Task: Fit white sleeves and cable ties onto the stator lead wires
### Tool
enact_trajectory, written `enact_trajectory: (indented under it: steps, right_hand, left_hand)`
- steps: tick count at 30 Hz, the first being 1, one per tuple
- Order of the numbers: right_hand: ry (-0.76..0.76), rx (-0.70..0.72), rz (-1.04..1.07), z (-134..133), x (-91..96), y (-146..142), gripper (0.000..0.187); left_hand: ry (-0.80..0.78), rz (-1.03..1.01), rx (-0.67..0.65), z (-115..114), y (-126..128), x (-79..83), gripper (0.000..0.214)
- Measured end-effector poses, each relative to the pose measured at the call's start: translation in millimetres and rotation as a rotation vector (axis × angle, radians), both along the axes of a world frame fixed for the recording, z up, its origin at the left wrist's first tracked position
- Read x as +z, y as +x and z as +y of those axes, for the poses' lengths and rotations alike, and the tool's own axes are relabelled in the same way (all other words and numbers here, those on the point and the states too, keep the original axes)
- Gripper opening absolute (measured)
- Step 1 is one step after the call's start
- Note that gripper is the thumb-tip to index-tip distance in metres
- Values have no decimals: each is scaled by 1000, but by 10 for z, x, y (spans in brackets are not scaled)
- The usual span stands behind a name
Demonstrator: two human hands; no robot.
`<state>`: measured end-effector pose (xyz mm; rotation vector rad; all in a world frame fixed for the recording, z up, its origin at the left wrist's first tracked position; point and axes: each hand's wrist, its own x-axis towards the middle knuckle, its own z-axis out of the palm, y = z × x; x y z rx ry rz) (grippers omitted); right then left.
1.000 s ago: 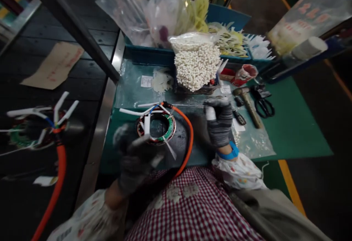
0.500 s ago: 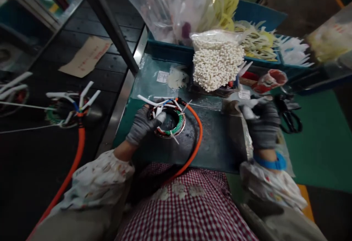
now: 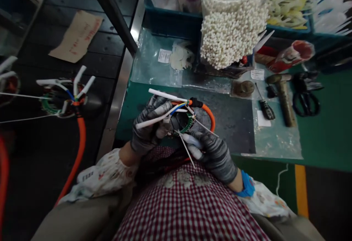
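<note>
My left hand (image 3: 148, 125), in a grey glove, grips the left side of a motor stator (image 3: 189, 123) with a green inner ring. It is lifted and tilted above the front edge of the bench. White sleeved leads (image 3: 154, 121) and blue and yellow wires fan out from its top, where an orange cable (image 3: 210, 115) joins. My gloved right hand (image 3: 211, 149) is closed at the stator's lower right rim, its pale-covered fingertips against it. Thin white cable ties (image 3: 187, 151) stick out there. What sits between the right fingers cannot be made out.
A bag of white beaded ties (image 3: 231, 28) stands at the back beside yellow parts (image 3: 291, 4). To the right lie a screwdriver (image 3: 266, 105), a hammer (image 3: 284, 94) and black-handled scissors (image 3: 305, 99). Another stator (image 3: 59, 96) and a cardboard note (image 3: 78, 35) are on the left.
My right hand has come from the tools at the right to the stator. The left hand has raised and tilted the stator toward me. The view has shifted downward.
</note>
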<state>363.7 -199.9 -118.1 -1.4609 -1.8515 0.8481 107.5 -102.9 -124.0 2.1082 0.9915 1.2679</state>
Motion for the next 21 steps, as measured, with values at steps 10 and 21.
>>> enact_trajectory:
  steps: [10,21]
  right_hand:
    - [125,67,-11,183,466,-50,36]
    - [232,35,-71,265,487,-84,28]
  left_hand:
    - [123,198,-13,-237,-43,116,57]
    - [156,243,-54,-141,23,174,59]
